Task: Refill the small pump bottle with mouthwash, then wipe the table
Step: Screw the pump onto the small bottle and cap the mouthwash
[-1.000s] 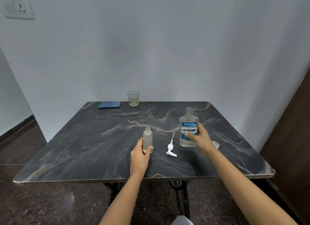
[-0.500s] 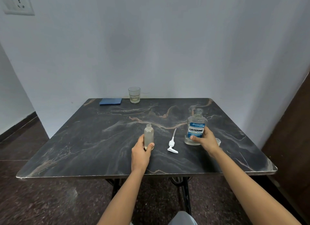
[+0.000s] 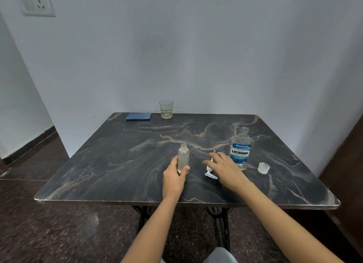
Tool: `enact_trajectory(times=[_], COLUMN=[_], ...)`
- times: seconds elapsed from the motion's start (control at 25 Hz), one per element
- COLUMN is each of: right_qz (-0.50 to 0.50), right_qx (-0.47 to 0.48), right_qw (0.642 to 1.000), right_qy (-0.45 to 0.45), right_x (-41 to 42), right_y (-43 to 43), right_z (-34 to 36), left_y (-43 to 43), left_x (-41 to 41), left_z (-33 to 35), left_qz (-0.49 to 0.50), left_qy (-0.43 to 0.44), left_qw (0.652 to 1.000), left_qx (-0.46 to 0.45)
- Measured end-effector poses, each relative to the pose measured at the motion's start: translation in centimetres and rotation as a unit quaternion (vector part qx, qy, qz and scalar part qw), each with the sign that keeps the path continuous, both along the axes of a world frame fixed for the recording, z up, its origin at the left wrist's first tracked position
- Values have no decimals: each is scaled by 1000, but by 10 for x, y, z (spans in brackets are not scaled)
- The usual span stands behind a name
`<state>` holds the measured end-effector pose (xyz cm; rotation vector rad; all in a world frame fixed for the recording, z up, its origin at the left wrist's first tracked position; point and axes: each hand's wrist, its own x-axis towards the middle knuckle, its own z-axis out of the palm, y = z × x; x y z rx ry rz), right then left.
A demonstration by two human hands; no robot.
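Note:
The small clear pump bottle [image 3: 183, 156] stands upright and uncapped near the middle of the dark marble table [image 3: 121, 160]. My left hand [image 3: 174, 176] grips its lower part. The white pump head [image 3: 210, 172] with its tube lies flat on the table just right of it. My right hand [image 3: 224, 167] hovers over the pump head with fingers spread, holding nothing. The uncapped Listerine mouthwash bottle [image 3: 240, 148] stands upright to the right, apart from my hand. Its clear cap [image 3: 263, 167] lies further right.
A folded blue cloth [image 3: 138, 116] lies at the far left edge of the table. A drinking glass [image 3: 166, 109] stands beside it against the wall. The table's near edge runs just behind my forearms.
My right hand has set the mouthwash bottle down on the table, let it go and moved left over the pump head. My left hand stays on the small bottle.

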<state>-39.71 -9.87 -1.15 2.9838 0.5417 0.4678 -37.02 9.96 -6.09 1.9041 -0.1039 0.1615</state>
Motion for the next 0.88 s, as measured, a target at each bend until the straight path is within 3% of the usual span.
enact_trajectory(times=[0.12, 0.28, 0.4, 0.52, 0.6, 0.64, 0.88], right_qz=[-16, 37, 72, 54, 53, 60, 83], right_qx=[-82, -39, 197, 457, 550, 565, 481], right_qw=[993, 994, 977, 872, 818, 809, 864], right_qy=[81, 97, -19, -168, -160, -149, -120], right_x=[22, 34, 34, 28, 23, 22, 26], right_y=[8, 12, 20, 43, 60, 66, 78], right_z=[8, 7, 27, 75, 106, 115, 113], left_y=[0, 0, 0, 0, 0, 1, -1], left_x=[-1, 0, -1, -1, 0, 0, 0], left_z=[1, 0, 1, 2, 2, 2, 2], left_qz=[-1, 1, 0, 2, 4, 4, 4], left_qy=[-7, -4, -5, -1, 6, 9, 3], left_qw=[1000, 1000, 1000, 1000, 1000, 1000, 1000], left_qx=[1, -3, -6, -1, 2, 3, 10])
